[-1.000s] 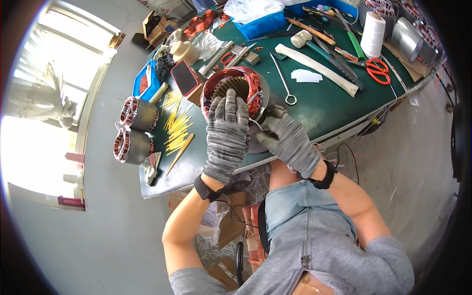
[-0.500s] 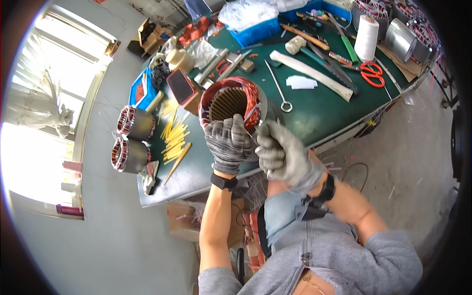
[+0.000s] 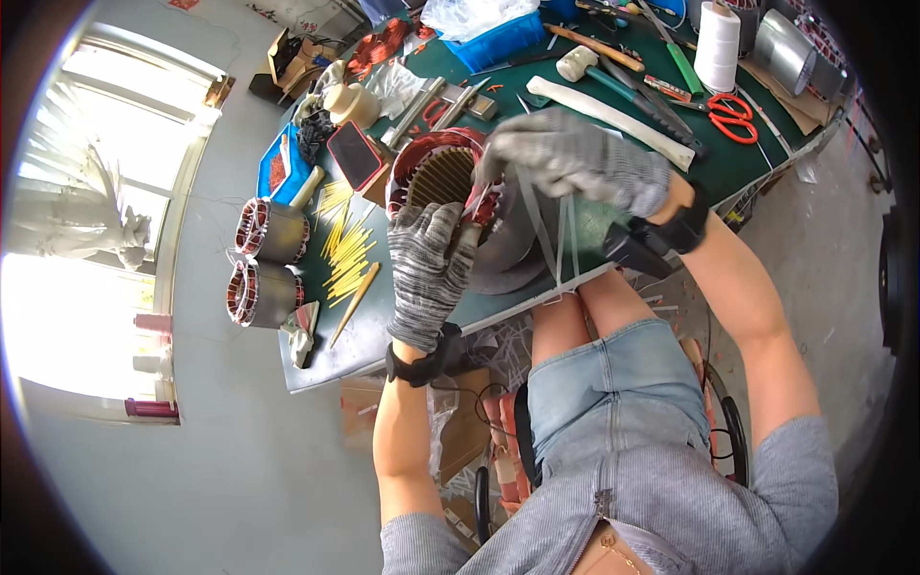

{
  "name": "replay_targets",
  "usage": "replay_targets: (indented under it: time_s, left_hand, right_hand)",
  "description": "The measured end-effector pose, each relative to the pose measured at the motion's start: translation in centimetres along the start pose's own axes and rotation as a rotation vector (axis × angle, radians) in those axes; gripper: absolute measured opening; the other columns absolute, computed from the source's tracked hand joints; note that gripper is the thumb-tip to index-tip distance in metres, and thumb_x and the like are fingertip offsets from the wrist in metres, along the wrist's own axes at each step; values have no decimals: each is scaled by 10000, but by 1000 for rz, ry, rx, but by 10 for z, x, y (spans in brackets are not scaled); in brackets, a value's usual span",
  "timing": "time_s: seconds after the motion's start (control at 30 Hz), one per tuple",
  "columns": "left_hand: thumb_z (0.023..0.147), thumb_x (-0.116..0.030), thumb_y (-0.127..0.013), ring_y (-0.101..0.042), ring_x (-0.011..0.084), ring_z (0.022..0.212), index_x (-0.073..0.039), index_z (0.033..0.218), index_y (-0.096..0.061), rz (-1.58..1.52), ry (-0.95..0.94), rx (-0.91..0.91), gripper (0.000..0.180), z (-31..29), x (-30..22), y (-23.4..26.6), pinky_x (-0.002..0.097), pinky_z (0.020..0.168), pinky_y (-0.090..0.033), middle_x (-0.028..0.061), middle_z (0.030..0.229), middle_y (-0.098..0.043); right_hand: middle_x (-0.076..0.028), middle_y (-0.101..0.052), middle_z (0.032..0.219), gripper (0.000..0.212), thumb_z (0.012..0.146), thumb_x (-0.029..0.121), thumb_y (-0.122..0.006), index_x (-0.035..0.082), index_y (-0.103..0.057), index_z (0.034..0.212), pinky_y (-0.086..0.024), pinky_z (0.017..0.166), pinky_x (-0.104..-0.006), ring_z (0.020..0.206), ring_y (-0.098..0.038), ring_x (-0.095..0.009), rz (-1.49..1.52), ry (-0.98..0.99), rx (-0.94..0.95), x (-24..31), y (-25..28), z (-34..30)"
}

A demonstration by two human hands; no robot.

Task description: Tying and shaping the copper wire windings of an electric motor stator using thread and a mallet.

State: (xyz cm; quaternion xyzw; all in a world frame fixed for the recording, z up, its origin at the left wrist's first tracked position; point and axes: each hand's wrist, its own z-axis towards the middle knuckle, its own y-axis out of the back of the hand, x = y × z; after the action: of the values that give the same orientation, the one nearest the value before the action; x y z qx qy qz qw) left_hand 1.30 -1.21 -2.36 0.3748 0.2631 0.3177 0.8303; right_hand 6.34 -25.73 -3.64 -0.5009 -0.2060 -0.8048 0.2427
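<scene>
A motor stator with red copper windings stands tilted near the table's front edge, its slotted bore facing up. My left hand, in a grey knit glove, grips the near rim of the windings, fingers curled over the edge. At the right rim my gloved right hand is closed in a pinch. White lacing tape runs from its fingers and hangs in loops over the stator's grey side. The exact pinch point is partly hidden by the fingers.
Two smaller stators, yellow strips and a phone lie to the left. Beyond are a blue bin, a mallet, red scissors and a white thread spool. Other stators stand at far right.
My right hand has moved up and right from below the rim, and white tape now hangs from it. My left hand has shifted slightly down and left, staying on the stator.
</scene>
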Motion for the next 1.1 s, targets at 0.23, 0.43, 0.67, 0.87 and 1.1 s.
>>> replay_targets:
  time_s: [0.23, 0.43, 0.67, 0.87, 1.1]
  left_hand:
    - [765, -131, -702, -590, 354, 796, -24, 894, -651, -45, 49, 141, 175, 18, -8, 22, 439, 749, -468, 152, 819, -631]
    - [788, -193, -707, -615, 341, 808, -51, 969, -651, -21, 152, 221, 237, 17, -9, 23, 442, 722, -484, 158, 828, -645]
    - [833, -260, -660, -622, 365, 818, -40, 1055, -644, 89, 138, 372, 312, 29, -10, 27, 450, 741, -483, 193, 859, -646]
    - [793, -409, -694, -437, 431, 1251, -14, 1094, -664, 462, 47, 237, 498, 18, -5, 22, 559, 1082, -261, 258, 1244, -569]
    - [651, -541, -778, -58, 406, 1445, -36, 1504, -116, 497, 170, -70, 1192, 11, -22, 22, 610, 1118, 8, 138, 1553, -204]
  right_hand:
    - [-173, -607, 1027, 287, 876, 70, -520, 120, -657, 1123, -488, 868, -382, 967, -588, -317, -881, 166, -600, 8, -33, -60]
    - [-111, -619, 984, 402, 814, 10, -602, 151, -607, 1191, -527, 721, -391, 805, -630, -290, -830, 280, -649, 2, -94, -33]
    - [-158, -586, 1057, 598, 805, -1, -556, 146, -411, 1367, -525, 684, -411, 758, -625, -305, -906, 190, -654, -18, -111, -5]
    - [-76, -559, 974, 271, 962, 180, -476, 28, -465, 1186, -469, 635, -242, 620, -508, -115, 587, -380, -499, 0, -95, -72]
    - [-190, -628, 1098, 422, 879, 162, -627, -20, -549, 1251, -503, 855, -375, 1000, -632, -241, -500, 423, 32, 38, -55, -42]
